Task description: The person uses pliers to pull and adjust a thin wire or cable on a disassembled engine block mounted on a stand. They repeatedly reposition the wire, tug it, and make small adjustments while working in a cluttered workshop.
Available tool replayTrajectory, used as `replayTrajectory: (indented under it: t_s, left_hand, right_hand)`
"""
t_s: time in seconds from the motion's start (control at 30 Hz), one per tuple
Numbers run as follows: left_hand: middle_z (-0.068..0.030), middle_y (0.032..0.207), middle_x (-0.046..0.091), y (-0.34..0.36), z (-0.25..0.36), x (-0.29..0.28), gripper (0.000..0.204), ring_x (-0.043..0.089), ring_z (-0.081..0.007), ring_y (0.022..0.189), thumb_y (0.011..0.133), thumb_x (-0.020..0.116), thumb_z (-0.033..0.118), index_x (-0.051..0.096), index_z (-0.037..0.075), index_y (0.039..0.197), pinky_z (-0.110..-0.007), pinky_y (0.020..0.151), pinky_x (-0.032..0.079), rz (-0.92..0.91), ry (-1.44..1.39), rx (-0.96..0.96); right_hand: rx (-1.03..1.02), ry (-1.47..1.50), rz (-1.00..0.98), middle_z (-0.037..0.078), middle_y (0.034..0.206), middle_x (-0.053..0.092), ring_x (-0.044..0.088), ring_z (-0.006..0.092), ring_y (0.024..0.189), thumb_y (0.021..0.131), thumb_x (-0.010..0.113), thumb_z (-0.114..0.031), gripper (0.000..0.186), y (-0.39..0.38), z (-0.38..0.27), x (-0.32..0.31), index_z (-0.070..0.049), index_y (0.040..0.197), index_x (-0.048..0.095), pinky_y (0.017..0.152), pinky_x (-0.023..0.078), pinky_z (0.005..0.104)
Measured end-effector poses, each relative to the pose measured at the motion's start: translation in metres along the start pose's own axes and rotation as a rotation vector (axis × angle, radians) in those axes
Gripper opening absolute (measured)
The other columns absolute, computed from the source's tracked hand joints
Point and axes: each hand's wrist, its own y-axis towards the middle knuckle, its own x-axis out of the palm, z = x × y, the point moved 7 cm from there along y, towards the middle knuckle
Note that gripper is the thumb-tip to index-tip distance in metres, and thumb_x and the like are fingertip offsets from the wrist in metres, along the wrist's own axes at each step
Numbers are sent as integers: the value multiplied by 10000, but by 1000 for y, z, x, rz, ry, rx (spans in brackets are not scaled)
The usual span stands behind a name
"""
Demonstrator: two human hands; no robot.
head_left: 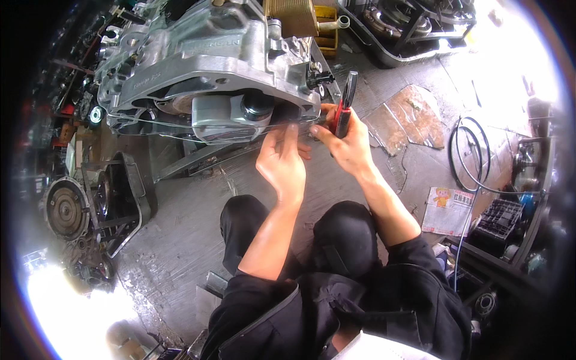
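A large silver metal gearbox housing (198, 66) stands in front of me, with clear plastic film (162, 131) stretched along its lower open side. Inside that opening sit a smooth silver part (211, 117) and a round black cap (258, 105). My left hand (282, 159) is at the film's lower edge, its fingers bent and pinching the film near the housing's right corner. My right hand (348, 144) is closed around a red and black utility knife (343, 114) that points upward, its silver end on top. That hand's thumb and fingertips are close to the same corner.
A dark metal frame (135, 186) and a round disc-shaped part (67, 207) lie at left. Flattened cardboard (414, 117) and a looped black hose (471, 156) are on the floor at right. Another machine unit (402, 24) stands at the back, past a yellow crate (327, 30).
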Motion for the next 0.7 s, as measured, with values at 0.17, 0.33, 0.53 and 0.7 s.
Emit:
replayTrajectory:
  t_s: [0.17,0.33,0.53,0.7]
  left_hand:
    - [-96,700,690,0,5,6,170,620,-120,507,980,696,93,671,-73,1009,-252,436,462,-10,-42,75]
    - [-51,629,652,3,-4,9,119,547,-82,477,985,679,72,662,-40,949,-234,440,383,62,-6,203]
    - [-30,637,617,5,-11,9,88,537,-71,509,983,667,35,657,-37,933,-225,487,391,94,-77,328]
    - [-49,693,641,9,-6,5,87,544,-68,530,987,657,22,655,-36,921,-230,483,390,40,-70,382]
  right_hand:
    - [109,-138,-30,-20,794,619,534,60,726,839,748,-33,187,-26,-2,-24,-17,1009,668,660,441,235]
    - [212,-94,-122,13,816,646,588,88,736,843,726,-55,155,-43,13,-29,-12,974,657,670,466,259]
    - [416,165,-299,97,922,695,670,168,805,865,713,-54,268,-66,12,-28,44,1104,646,743,546,315]
    - [612,268,-604,150,1009,720,697,219,844,905,679,-42,436,-75,-13,-25,106,1304,587,788,576,351]
